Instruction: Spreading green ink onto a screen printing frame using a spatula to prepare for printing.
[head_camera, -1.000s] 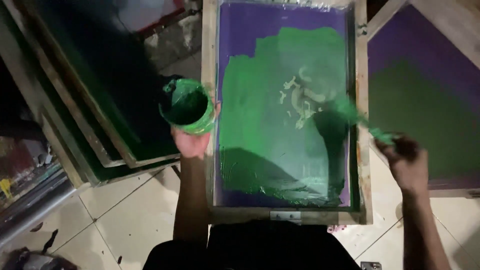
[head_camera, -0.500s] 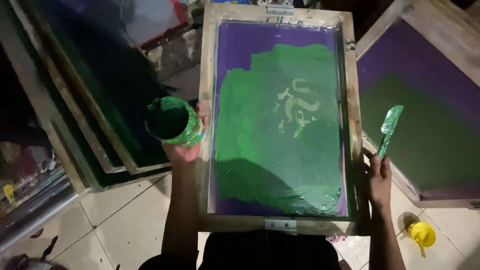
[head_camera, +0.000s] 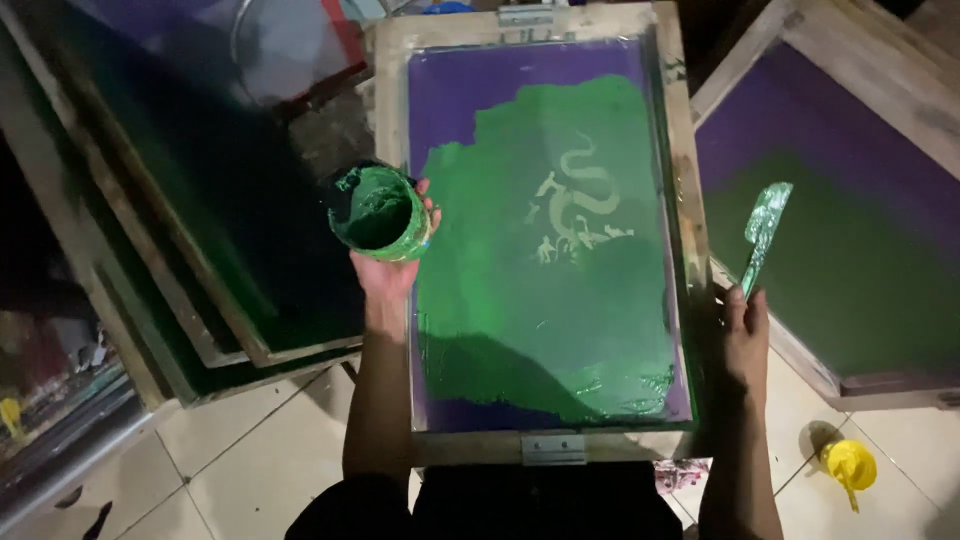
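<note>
Head view: left fingers (head_camera: 425, 205) around green paint cup (head_camera: 380, 213), right fingers (head_camera: 745, 300) gripping upright spatula (head_camera: 764, 232).

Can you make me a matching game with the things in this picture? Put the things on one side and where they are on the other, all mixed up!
Things:
1. cup of green ink
2. green-smeared spatula
3. yellow lid
4. pale dragon shape

Places:
A. on the tiled floor, lower right
B. in the left hand
C. in the green ink on the purple screen
D. in the right hand

Pairs: 1-B, 2-D, 3-A, 4-C
</note>
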